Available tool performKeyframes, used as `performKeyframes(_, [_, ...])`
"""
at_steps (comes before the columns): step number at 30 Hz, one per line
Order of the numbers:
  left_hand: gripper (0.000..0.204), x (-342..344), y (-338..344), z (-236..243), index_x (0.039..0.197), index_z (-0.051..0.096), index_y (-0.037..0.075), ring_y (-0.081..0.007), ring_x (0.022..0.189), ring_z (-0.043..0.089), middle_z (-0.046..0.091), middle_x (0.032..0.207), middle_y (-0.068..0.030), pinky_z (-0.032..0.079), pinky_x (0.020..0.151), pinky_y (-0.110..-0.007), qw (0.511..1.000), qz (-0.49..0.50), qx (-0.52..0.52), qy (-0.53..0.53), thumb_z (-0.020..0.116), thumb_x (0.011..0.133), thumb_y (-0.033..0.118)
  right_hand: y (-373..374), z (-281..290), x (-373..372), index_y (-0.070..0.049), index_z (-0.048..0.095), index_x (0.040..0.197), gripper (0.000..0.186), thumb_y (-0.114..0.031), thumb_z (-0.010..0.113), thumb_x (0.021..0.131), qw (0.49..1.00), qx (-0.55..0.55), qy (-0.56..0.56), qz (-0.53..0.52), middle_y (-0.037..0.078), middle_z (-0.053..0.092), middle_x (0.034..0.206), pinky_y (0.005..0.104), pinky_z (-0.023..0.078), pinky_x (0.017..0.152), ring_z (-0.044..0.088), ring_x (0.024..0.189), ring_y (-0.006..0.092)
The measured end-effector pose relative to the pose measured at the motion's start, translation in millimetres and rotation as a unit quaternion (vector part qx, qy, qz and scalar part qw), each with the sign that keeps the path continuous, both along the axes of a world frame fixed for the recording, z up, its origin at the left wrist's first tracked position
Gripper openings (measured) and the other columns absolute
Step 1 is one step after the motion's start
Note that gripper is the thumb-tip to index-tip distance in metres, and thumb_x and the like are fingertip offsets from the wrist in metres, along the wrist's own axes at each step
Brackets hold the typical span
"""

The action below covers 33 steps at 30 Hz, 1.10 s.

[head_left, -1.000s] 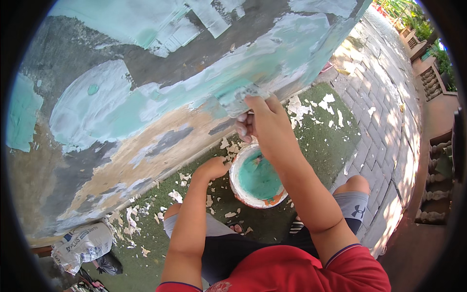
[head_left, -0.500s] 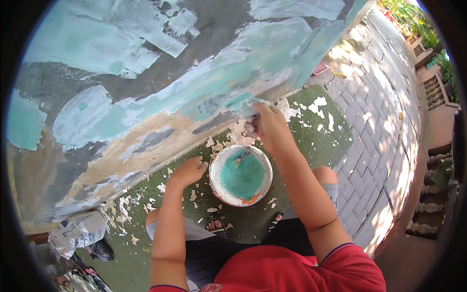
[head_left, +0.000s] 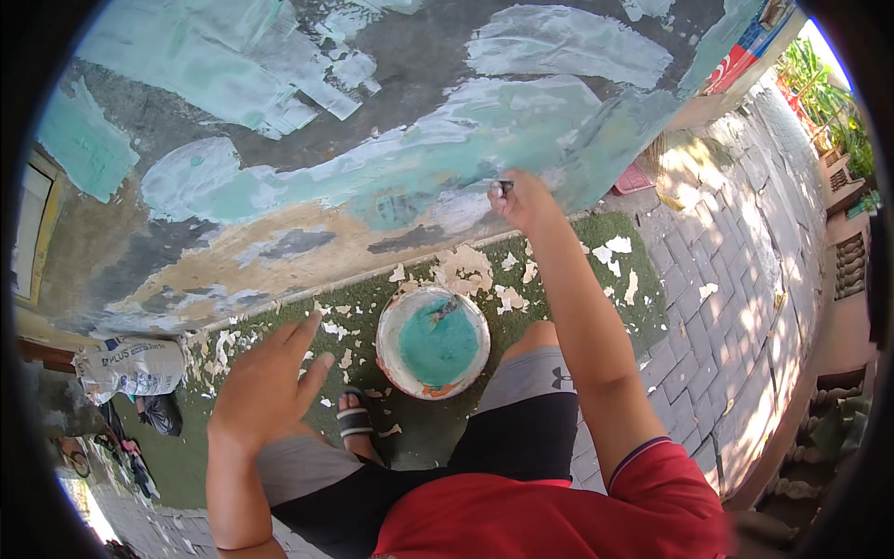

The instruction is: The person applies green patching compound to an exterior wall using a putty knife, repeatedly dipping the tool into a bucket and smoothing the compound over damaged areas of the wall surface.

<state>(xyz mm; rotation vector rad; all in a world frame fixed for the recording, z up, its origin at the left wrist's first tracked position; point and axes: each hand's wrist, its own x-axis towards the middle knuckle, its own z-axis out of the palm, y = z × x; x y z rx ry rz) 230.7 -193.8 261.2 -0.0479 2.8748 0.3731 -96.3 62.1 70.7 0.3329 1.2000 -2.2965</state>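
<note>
My right hand is closed round the handle of a putty knife at the lower part of the wall. The blade is mostly hidden from this angle. Patches of pale green and whitish putty cover much of the grey and tan wall. My left hand is raised above my left thigh, empty, its fingers stretched and the thumb apart. Between my knees and the wall stands a round white bucket with green putty inside. Another metal tool leans in that putty.
Peeled paint flakes litter the green mat along the wall's foot. A white sack and a black plastic bag lie at the left. To the right are a pink plastic thing and grey paving.
My right hand has moved up against the wall with the putty knife. My left hand has drawn back from beside the bucket and opened. The view has shifted, and my legs have moved.
</note>
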Motion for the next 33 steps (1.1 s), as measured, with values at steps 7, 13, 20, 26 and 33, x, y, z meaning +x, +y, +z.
performKeyframes(7, [0.05,1,-4,-21,0.137,0.052,0.001,-0.0379,0.097,0.064,0.064,0.111,-0.019,0.052,0.084,-0.044,0.991,-0.038,0.051,-0.114,0.055,0.098,0.033,42,78,-13,-0.002,0.042,0.098,0.007,-0.006,0.046,0.094,0.996,-0.076,-0.001,-0.056,0.009,0.049,0.074,0.0282,0.034,0.042,0.046,0.056,0.0185])
performKeyframes(13, [0.052,-2,-20,-33,0.136,0.053,0.0,-0.0374,0.098,0.064,0.064,0.111,-0.0196,0.052,0.085,-0.044,0.983,-0.069,0.118,-0.122,0.053,0.099,0.036,13,59,50,-0.003,0.041,0.099,0.009,-0.005,0.048,0.094,0.997,0.044,-0.047,-0.039,0.008,0.047,0.075,0.027,0.033,0.044,0.045,0.057,0.0155])
performKeyframes(20, [0.052,-9,-17,-36,0.134,0.053,-0.001,-0.0383,0.099,0.064,0.063,0.112,-0.0193,0.052,0.086,-0.045,0.982,-0.077,0.087,-0.15,0.051,0.099,0.038,10,41,5,-0.004,0.041,0.096,0.004,-0.003,0.044,0.094,0.997,-0.064,-0.033,-0.037,0.008,0.047,0.079,0.028,0.034,0.045,0.045,0.058,0.0165])
performKeyframes(26, [0.05,-20,-24,-29,0.132,0.054,-0.002,-0.0395,0.103,0.063,0.063,0.117,-0.0204,0.052,0.088,-0.047,0.995,-0.059,0.042,-0.066,0.053,0.099,0.035,30,68,45,-0.003,0.043,0.096,0.007,-0.004,0.05,0.092,0.998,0.012,-0.006,-0.059,0.006,0.046,0.077,0.0233,0.03,0.041,0.044,0.057,0.0126])
performKeyframes(33, [0.051,-53,-24,-9,0.137,0.052,0.0,-0.038,0.106,0.063,0.064,0.118,-0.0218,0.05,0.091,-0.045,0.999,-0.041,0.035,-0.001,0.055,0.099,0.033,-17,13,31,-0.003,0.042,0.099,0.01,-0.004,0.05,0.093,0.993,-0.028,-0.092,-0.069,0.011,0.048,0.081,0.028,0.033,0.043,0.047,0.059,0.0172])
